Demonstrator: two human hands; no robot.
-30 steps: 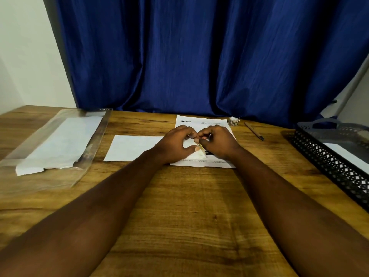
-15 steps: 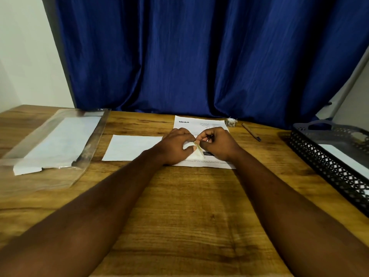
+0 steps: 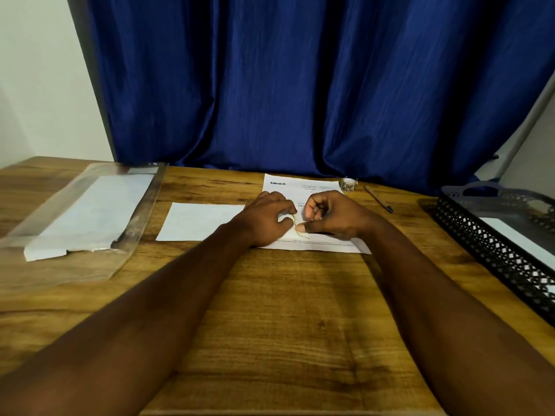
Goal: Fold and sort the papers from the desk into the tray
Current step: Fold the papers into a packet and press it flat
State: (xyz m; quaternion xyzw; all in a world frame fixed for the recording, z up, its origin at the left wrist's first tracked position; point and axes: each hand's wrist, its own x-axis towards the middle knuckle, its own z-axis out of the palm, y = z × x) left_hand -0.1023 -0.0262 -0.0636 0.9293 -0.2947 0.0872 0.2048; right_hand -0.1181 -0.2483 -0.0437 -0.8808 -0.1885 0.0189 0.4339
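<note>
A printed sheet headed "blinkit" [image 3: 282,183] lies flat at the middle of the wooden desk. Both hands rest on it. My left hand [image 3: 267,220] and my right hand [image 3: 330,217] meet fingertip to fingertip, pinching a small pale folded paper [image 3: 298,229] that shows only as a thin edge. A blank white sheet [image 3: 198,220] lies just left of the printed one, partly under my left wrist. The black lattice tray [image 3: 480,244] stands at the right edge, holding a white paper [image 3: 522,244].
A clear plastic sleeve [image 3: 75,217] with white paper inside lies at the left. A small tape roll [image 3: 348,184] and a pen [image 3: 378,198] sit behind my right hand. A blue curtain hangs behind the desk. Bare wood stretches toward me.
The small folded paper showed as a cream triangle before; now only its thin edge shows. My right hand has turned, with its fingers curled up and its thumb pressing down.
</note>
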